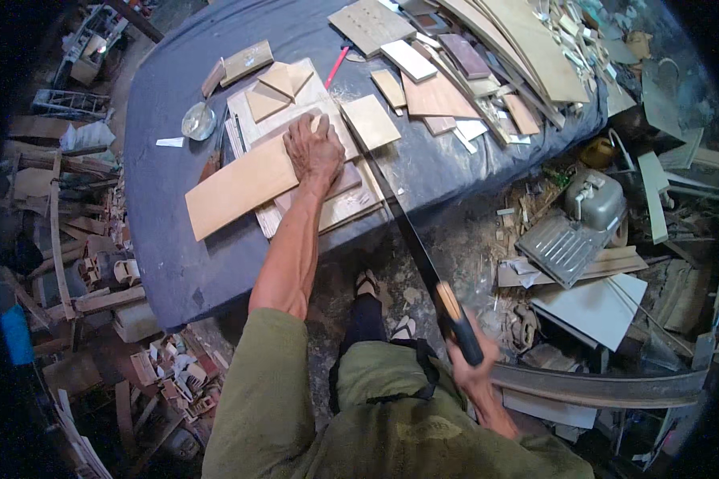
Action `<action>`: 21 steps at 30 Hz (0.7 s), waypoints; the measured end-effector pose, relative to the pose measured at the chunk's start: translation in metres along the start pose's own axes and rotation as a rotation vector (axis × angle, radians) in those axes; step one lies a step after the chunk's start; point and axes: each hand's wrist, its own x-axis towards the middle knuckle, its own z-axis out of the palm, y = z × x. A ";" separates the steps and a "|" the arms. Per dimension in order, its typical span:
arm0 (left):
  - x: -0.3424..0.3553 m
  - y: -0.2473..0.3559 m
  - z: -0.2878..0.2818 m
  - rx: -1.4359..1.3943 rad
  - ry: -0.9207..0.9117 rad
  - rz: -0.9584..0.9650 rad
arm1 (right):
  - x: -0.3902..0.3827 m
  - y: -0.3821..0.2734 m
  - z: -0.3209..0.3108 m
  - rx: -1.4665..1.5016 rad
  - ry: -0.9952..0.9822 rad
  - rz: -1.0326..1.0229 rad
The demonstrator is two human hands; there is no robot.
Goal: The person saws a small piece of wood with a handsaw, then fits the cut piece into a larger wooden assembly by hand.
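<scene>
My left hand (315, 152) presses on a pale wooden board (240, 191), fingers curled around its top and edge. That board lies across a darker block on a larger light wooden base (351, 207). My right hand (475, 351) is closed round the black and wood handle of a handsaw (411, 235). The long dark blade slants up and left over the table's near edge, its far part beside the board's right end. Just right of the blade lies a squarish pale wood piece (372, 124); whether it is joined to the board is hidden by the blade.
Triangular wood pieces (287, 78), a red pencil-like stick (337, 66) and a round clear container (199, 120) sit on the dark cloth-covered table (168, 263). Offcuts (439, 96) pile up at its far right. A metal sink (563, 243) and scrap wood clutter the floor right.
</scene>
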 end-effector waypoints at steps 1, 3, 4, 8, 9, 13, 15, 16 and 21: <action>-0.001 0.000 0.001 0.012 0.016 0.008 | -0.008 -0.003 -0.005 0.100 -0.004 0.007; -0.001 0.005 -0.003 -0.014 0.010 0.010 | 0.019 -0.011 0.006 0.042 0.060 -0.127; 0.002 0.006 -0.003 -0.014 -0.003 0.035 | 0.050 -0.017 0.019 0.063 0.056 -0.105; 0.004 0.009 0.002 -0.072 0.027 0.040 | 0.122 -0.026 0.056 0.171 0.013 -0.031; 0.000 0.011 0.002 -0.076 0.025 0.044 | 0.116 -0.020 0.057 0.181 0.005 -0.032; -0.012 0.003 0.003 -0.020 0.003 -0.003 | 0.033 -0.004 0.019 0.074 -0.013 -0.033; -0.002 0.001 -0.001 -0.007 0.014 0.010 | -0.008 0.005 -0.010 0.012 -0.065 0.031; 0.000 0.003 0.000 -0.012 0.009 0.012 | -0.003 0.003 -0.008 0.017 -0.035 -0.004; 0.001 0.011 -0.002 -0.022 -0.021 0.063 | 0.122 -0.026 0.057 0.163 -0.031 -0.024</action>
